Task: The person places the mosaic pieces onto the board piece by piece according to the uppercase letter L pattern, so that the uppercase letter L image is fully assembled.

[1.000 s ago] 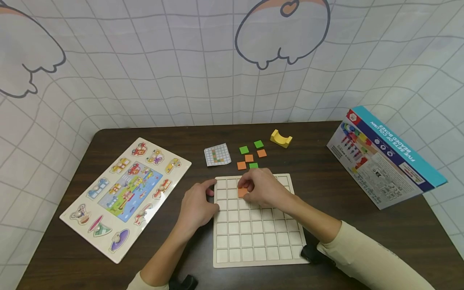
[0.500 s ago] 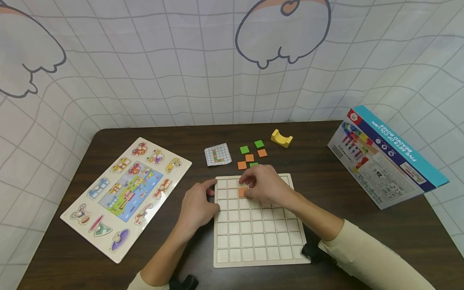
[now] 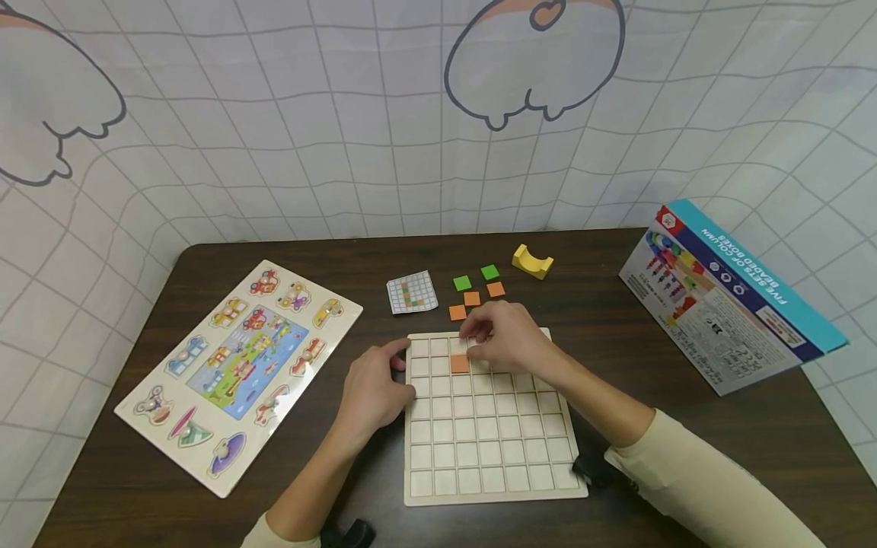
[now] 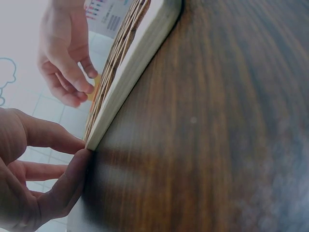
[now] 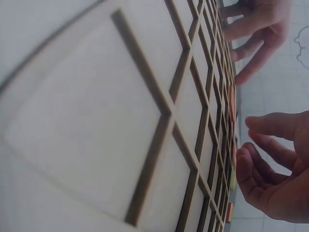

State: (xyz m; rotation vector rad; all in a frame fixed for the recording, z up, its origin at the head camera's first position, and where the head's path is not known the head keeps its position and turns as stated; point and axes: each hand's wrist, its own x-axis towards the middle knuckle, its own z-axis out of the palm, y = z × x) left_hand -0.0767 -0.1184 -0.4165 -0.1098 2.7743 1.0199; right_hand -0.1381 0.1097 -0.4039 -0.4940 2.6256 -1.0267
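Observation:
On the table lies a pale square grid board (image 3: 473, 457) with one orange square tile (image 3: 459, 364) sitting in a cell near its far left part. My left hand (image 3: 371, 388) is at the board's left edge, index finger touching near the far corner and thumb farther down that edge. In the left wrist view these fingertips rest against the board's side. Just above the board's far rows hovers my right hand (image 3: 505, 339), its fingers loosely bent with nothing between them. The right wrist view shows a gap between that hand's thumb and fingers (image 5: 251, 159).
Beyond the board lie green tiles (image 3: 462, 283), orange tiles (image 3: 471, 298), a small printed grid card (image 3: 412, 292) and a yellow curved block (image 3: 531, 262). A picture puzzle board (image 3: 274, 411) lies left. A blue-topped box (image 3: 726, 304) stands right.
My right hand has let go of the orange tile and moved up and slightly right, leaving the tile in its cell. My left hand stays at the board's edge.

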